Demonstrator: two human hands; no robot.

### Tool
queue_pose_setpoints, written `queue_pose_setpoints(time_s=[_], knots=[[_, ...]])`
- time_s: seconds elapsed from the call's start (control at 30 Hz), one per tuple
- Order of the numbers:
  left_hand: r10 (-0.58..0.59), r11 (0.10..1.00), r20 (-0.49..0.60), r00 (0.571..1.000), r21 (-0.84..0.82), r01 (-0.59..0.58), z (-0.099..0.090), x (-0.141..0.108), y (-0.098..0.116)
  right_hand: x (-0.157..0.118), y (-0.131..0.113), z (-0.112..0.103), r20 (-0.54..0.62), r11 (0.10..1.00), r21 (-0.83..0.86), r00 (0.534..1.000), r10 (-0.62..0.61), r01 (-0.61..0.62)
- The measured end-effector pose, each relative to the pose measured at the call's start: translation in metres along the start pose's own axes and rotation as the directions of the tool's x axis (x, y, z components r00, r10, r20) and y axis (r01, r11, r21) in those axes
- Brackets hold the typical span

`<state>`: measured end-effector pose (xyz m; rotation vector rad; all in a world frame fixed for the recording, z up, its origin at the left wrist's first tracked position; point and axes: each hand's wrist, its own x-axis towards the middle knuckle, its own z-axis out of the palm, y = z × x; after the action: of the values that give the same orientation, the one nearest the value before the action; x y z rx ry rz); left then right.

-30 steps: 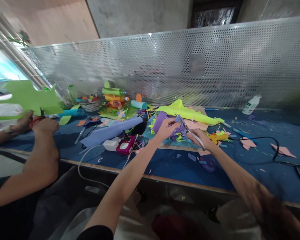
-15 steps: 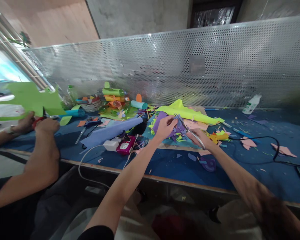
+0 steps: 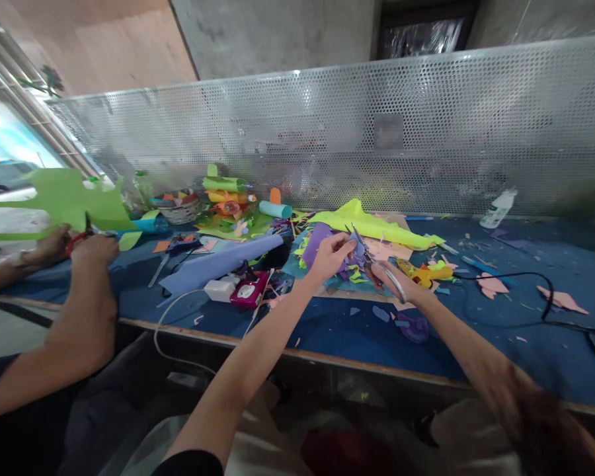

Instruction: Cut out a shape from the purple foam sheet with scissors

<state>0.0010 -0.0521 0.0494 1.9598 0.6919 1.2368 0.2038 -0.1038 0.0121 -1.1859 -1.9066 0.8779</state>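
My left hand (image 3: 330, 254) pinches a small purple paper piece (image 3: 357, 253) above the blue table (image 3: 476, 344). My right hand (image 3: 397, 281) grips silver scissors (image 3: 371, 259), whose blades point up and left into that purple piece. Under my hands lies a heap of purple, green and blue paper scraps (image 3: 327, 264). A yellow-green paper sheet (image 3: 371, 225) lies just behind them.
A co-worker's hands (image 3: 79, 248) at the left cut a green paper shape (image 3: 64, 201) with red scissors. Paper rolls (image 3: 228, 188), a basket (image 3: 178, 208), a pink device (image 3: 248, 291), a yellow glue gun (image 3: 424, 272) with black cable, and a white glue bottle (image 3: 498, 208) stand about. A perforated metal screen (image 3: 426, 125) closes the back.
My right hand with the scissors has shifted slightly left and down; my left hand has turned the purple piece a little. The co-worker's green shape has dropped slightly.
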Motion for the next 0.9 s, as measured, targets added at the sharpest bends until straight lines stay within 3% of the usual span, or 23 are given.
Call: queue_pose_setpoints(time_s=[0.33, 0.6, 0.9], knots=[[-0.017, 0.991, -0.017, 1.000, -0.136, 0.015, 0.006, 0.000, -0.004, 0.003, -0.003, 0.017, -0.079, 0.997, 0.064, 0.996, -0.047, 0.052], [-0.024, 0.983, -0.007, 1.000, -0.182, 0.022, 0.007, -0.001, 0.000, 0.002, -0.002, 0.018, -0.111, 0.997, 0.046, 0.993, -0.049, 0.054], [0.000, 0.998, -0.059, 0.998, -0.057, -0.003, 0.005, -0.001, -0.004, 0.008, 0.006, 0.008, -0.085, 0.993, -0.002, 0.990, -0.114, 0.114]])
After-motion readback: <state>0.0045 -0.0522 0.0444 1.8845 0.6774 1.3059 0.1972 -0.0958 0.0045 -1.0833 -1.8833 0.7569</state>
